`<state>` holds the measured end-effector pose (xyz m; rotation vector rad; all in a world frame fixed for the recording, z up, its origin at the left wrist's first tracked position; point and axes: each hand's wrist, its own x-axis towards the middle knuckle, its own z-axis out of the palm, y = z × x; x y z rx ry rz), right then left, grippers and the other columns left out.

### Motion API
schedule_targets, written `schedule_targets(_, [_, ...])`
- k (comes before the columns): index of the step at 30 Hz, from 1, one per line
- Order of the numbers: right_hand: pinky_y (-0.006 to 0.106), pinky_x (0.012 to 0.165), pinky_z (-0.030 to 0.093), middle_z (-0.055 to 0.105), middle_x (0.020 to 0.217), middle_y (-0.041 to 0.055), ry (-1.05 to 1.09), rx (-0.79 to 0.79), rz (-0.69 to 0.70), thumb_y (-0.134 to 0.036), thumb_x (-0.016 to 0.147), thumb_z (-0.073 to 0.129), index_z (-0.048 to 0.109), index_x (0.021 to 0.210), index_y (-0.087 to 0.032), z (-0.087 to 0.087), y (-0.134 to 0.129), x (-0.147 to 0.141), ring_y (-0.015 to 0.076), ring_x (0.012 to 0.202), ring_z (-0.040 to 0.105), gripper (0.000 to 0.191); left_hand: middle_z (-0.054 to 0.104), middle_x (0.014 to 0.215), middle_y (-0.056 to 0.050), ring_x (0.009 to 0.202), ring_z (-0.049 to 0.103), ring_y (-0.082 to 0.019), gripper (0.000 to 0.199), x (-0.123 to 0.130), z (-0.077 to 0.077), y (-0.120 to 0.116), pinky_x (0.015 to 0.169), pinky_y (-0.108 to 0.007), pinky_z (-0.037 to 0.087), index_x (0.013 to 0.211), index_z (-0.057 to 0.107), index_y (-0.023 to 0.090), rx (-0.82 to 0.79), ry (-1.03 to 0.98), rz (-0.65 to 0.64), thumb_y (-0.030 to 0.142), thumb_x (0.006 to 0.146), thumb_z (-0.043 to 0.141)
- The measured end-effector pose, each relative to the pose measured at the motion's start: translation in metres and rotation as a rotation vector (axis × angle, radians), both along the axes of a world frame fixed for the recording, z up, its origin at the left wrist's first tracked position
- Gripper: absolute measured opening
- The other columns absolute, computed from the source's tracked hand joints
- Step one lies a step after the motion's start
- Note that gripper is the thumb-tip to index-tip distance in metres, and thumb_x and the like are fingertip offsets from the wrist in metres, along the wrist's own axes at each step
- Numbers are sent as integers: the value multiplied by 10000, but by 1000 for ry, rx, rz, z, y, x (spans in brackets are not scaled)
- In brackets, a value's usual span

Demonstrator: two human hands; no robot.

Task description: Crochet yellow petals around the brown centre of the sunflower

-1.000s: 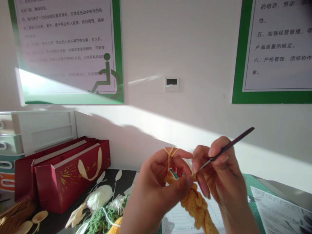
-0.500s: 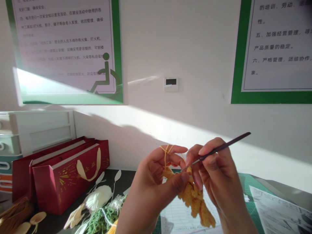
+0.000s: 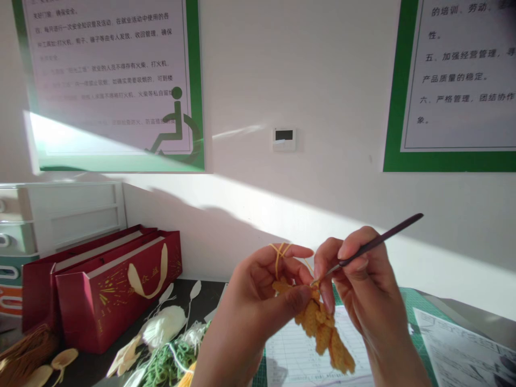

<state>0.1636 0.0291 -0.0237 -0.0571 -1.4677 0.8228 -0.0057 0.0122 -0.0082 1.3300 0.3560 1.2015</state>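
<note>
Two red paper bags [image 3: 124, 306] stand side by side on the left of the dark worktop [image 3: 207, 301]; the nearer shows one visible cream ribbon handle. Their contents cannot be seen. Behind them, at far left, is one drawer unit [image 3: 86, 209] with four visible drawer fronts: beige, grey-green, teal and orange. Contents likewise hidden.

Yarn, right of the bags: one cream ball [image 3: 164, 327] and, nearer, one green tangle [image 3: 165, 368]. Two pale leaf-shaped pieces [image 3: 195, 290] lie beyond the ball. Two printed sheets [image 3: 459, 349] are counted, one beneath the hands, one at right, both over a green mat [image 3: 409, 301].

One yellow crocheted piece [image 3: 322, 330] hangs between the hands, above the nearer sheet. The left hand [image 3: 258, 306] has its fingers pinched on its upper edge, yellow yarn looped over the index finger. The right hand [image 3: 368, 285] has its fingers closed around one dark-handled crochet hook [image 3: 382, 238], tip at the stitches.
</note>
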Motion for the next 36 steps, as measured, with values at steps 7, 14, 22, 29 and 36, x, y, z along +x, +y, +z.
schedule_targets(7, [208,476,558,765,927,1,-7,87,-53,-344,1070,494,549,1048,-290,0,-3,4,103,553,704,80,691,870,-31,798,668,-177,300,0,2,-1,724,-295,517,1090,765,179,4,2,18,173,805,859])
schedule_targets(14, [257,549,591,759,991,21,-68,138,-154,-293,1071,497,571,1081,-286,-1,-9,8,122,628,725,75,687,847,-26,803,685,-200,305,2,0,2,728,-328,528,1094,762,200,16,21,49,195,804,858])
schedule_targets(22, [292,601,603,739,1015,25,-163,201,-227,-269,1077,473,586,1118,-293,-2,-12,16,135,688,719,123,684,851,-29,793,690,-210,296,4,-4,6,725,-346,525,1097,762,203,36,27,36,183,811,835])
schedule_targets(29, [325,677,603,699,1072,38,-290,329,-309,-180,1067,467,584,1171,-286,-6,-11,23,136,760,693,189,706,854,-30,758,679,-174,306,5,-3,4,674,-285,503,1091,764,182,28,11,71,144,795,832])
schedule_targets(36, [374,768,568,711,1077,50,-333,439,-420,-98,1028,477,556,1202,-278,-7,-10,22,171,862,688,263,711,841,-23,744,700,-139,289,5,3,-2,679,-235,512,1080,749,149,8,-61,12,89,806,820])
